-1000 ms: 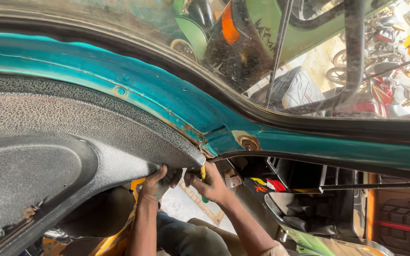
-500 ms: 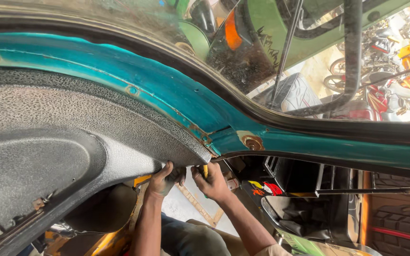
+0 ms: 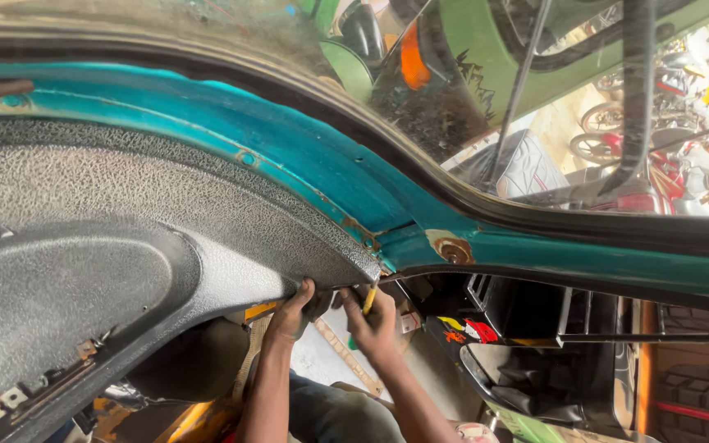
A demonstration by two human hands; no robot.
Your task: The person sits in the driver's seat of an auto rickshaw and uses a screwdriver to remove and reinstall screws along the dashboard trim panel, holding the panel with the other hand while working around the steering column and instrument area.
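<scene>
Slippage looks like the main danger: the left hand [image 3: 291, 310] is curled shut on the lower lip of the grey textured panel [image 3: 125, 246], and if that lip flexes or the grip gives, the edge could drop or scrape the knuckles. Just to its right, almost touching it, the right hand [image 3: 375, 321] is closed round a thin yellow-handled tool [image 3: 368, 299], whose tip is hidden under the panel edge; pushed at an angle, I judge it could skid off and gouge the teal painted metal frame [image 3: 330, 176] above both hands, already rust-spotted there. The panel is coarse, pebbled grey plastic, curved, spreading up and left of the hands. Right of the hands sits a dark open compartment [image 3: 535, 312], and beyond the frame a dusty windscreen [image 3: 469, 98].
</scene>
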